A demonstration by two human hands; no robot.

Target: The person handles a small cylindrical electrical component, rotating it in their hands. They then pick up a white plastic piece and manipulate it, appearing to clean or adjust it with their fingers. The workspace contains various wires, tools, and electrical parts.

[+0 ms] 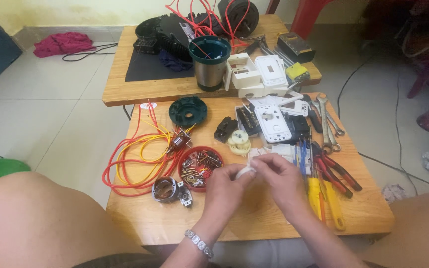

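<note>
Head camera view, looking down at two bare hands meeting over a small wooden table (254, 218). Between the fingertips sits a small white plastic part (247, 171), pinched from both sides: the left hand (224, 191) closes thumb and fingers on its left end, and the right hand (281, 181) closes its fingers on the right end. The part lies roughly crosswise between the hands, its exact shape hidden by the fingers; both hands touch it equally. A beaded bracelet (198, 243) circles the left wrist. Just left of the left hand, nearly touching it, is a round red dish of screws (200, 167), and beside that a small metal motor housing (167, 190). Further left lies a loose coil of red and yellow wires (135, 161). Just right of the right hand lie yellow-handled screwdrivers (323, 198) and red-handled pliers (336, 171). Beyond the fingers sit a cream plastic gear (238, 141), white switch plates (273, 124) and a dark green round cover (188, 110). Spanners (328, 121) rest near the far right edge. A second table behind carries a steel cup with a green rim (209, 62)
</note>
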